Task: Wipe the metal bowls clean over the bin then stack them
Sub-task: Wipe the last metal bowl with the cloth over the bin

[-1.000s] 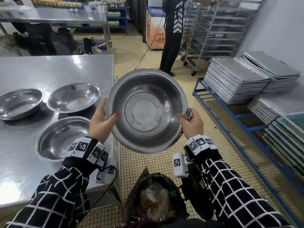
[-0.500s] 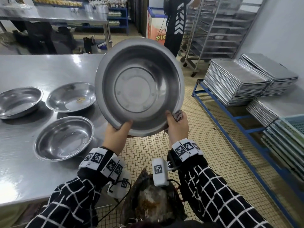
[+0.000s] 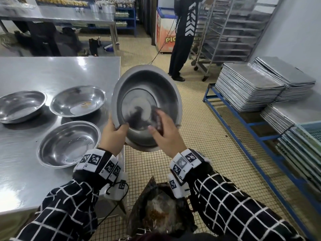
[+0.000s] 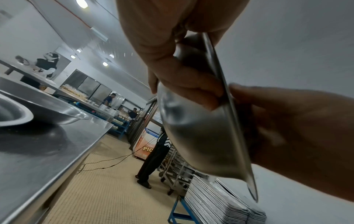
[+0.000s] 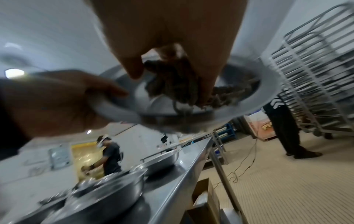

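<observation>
I hold a metal bowl (image 3: 145, 94) tilted toward me above the black-lined bin (image 3: 161, 213). My left hand (image 3: 114, 134) grips its lower left rim, thumb inside; the left wrist view shows the bowl (image 4: 201, 136) edge-on with my fingers (image 4: 187, 81) curled behind it. My right hand (image 3: 165, 133) pinches a dark cloth (image 3: 159, 121) and presses it inside the bowl; the right wrist view shows the cloth (image 5: 172, 84) bunched under my fingertips. Three more metal bowls rest on the steel table (image 3: 52, 66): near (image 3: 69, 143), far middle (image 3: 78, 100), far left (image 3: 20, 106).
The far middle bowl has food crumbs in it. A person (image 3: 182, 39) stands ahead by a wheeled rack (image 3: 229, 28). Stacks of metal trays (image 3: 250, 84) sit on a blue frame at the right. The bin holds food waste between my forearms.
The bowl came down from its raised position and tilted. My right hand left the rim and moved inside the bowl with the cloth. My left hand stayed on the rim.
</observation>
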Available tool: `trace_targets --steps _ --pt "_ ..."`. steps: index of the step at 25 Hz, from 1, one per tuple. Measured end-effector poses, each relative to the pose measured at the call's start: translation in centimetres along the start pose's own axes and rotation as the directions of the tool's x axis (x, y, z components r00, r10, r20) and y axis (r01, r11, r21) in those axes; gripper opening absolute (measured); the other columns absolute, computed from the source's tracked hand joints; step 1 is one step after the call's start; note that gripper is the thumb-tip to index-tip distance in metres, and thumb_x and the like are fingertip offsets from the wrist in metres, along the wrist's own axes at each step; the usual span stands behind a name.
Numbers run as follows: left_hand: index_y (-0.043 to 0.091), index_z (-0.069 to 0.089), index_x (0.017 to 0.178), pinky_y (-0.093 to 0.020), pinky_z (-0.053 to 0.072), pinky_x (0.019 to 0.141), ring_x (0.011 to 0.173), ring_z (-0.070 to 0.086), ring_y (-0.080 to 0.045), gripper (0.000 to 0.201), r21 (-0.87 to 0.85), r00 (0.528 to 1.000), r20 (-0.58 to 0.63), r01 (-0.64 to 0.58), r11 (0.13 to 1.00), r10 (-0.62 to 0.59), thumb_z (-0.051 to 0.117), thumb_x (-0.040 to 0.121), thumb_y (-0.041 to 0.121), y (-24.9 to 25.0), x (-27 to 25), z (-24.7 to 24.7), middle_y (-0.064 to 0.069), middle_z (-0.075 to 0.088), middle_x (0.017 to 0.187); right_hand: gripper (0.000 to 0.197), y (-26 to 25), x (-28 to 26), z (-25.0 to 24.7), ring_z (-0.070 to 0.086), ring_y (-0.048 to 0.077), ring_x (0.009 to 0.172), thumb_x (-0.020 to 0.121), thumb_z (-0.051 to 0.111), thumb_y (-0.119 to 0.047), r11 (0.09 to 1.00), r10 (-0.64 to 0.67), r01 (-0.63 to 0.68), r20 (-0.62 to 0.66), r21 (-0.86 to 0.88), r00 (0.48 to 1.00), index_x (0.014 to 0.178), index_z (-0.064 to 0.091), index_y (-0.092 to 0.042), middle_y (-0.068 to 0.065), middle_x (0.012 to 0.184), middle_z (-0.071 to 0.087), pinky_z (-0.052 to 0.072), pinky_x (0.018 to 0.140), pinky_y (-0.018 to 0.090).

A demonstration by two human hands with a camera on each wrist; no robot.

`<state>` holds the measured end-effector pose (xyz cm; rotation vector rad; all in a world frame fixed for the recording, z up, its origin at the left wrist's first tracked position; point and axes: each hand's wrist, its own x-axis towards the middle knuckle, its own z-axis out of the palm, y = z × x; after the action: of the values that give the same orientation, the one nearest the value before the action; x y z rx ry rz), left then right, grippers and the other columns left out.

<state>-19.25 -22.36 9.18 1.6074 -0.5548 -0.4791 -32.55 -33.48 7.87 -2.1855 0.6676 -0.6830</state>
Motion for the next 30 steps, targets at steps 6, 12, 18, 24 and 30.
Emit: trace_targets --steps 6,12,18,24,30 --pt "0.018 0.058 0.108 -0.027 0.047 0.073 0.072 0.057 -0.005 0.02 0.089 0.99 0.036 -0.143 0.986 0.14 0.054 0.091 0.009 1.5 -0.2 -0.1 0.005 0.062 0.079 0.057 1.5 -1.1 3.0 0.03 0.02 0.14 0.099 0.015 -0.052 0.928 -0.084 0.19 0.318 -0.32 0.944 0.148 0.029 -0.027 -0.002 0.153 0.034 0.022 0.114 0.039" --pt "0.021 0.057 0.122 -0.033 0.051 0.081 0.087 0.062 -0.011 0.033 0.133 0.984 0.043 -0.176 0.975 0.172 0.055 0.089 0.016 1.8 0.2 -0.8 0.005 0.066 0.094 0.055 5.0 1.4 -1.1 0.006 0.029 0.147 0.1 0.013 -0.048 0.599 0.017 0.139 0.186 -0.789 0.982 0.15 0.023 -0.026 -0.003 0.157 0.022 -0.01 0.117 0.041" --pt "0.022 0.054 0.109 -0.015 0.041 0.068 0.074 0.054 0.003 0.014 0.143 0.968 -0.085 -0.223 0.964 0.236 0.051 0.096 0.018 2.5 -0.1 -0.6 0.012 0.057 0.084 0.043 0.8 -2.9 3.1 0.044 0.024 0.12 0.101 0.025 -0.042 0.903 -0.24 0.283 0.165 -0.323 0.957 0.138 0.044 -0.03 0.0 0.133 0.053 0.032 0.106 0.038" --pt "0.017 0.057 0.119 -0.024 0.044 0.073 0.077 0.054 -0.002 0.027 0.11 0.973 -0.094 -0.201 0.973 0.212 0.052 0.093 0.016 2.3 -0.3 -1.1 0.011 0.06 0.086 0.055 4.9 -2.7 1.7 0.006 0.022 0.146 0.1 0.016 -0.048 0.841 -0.065 0.02 -0.065 -0.54 0.996 0.149 0.024 -0.026 0.004 0.158 0.017 0.014 0.118 0.044" --pt "0.024 0.063 0.095 -0.036 0.05 0.076 0.084 0.06 -0.021 0.024 -0.001 0.998 -0.041 -0.046 0.999 0.046 0.051 0.085 0.006 1.4 -0.7 -2.0 -0.001 0.065 0.087 0.041 4.6 0.9 -3.6 0.056 0.003 0.09 0.098 0.04 -0.044 0.982 0.19 -0.185 -0.33 0.046 0.925 0.13 0.046 -0.019 0.001 0.116 0.057 0.047 0.073 0.015"
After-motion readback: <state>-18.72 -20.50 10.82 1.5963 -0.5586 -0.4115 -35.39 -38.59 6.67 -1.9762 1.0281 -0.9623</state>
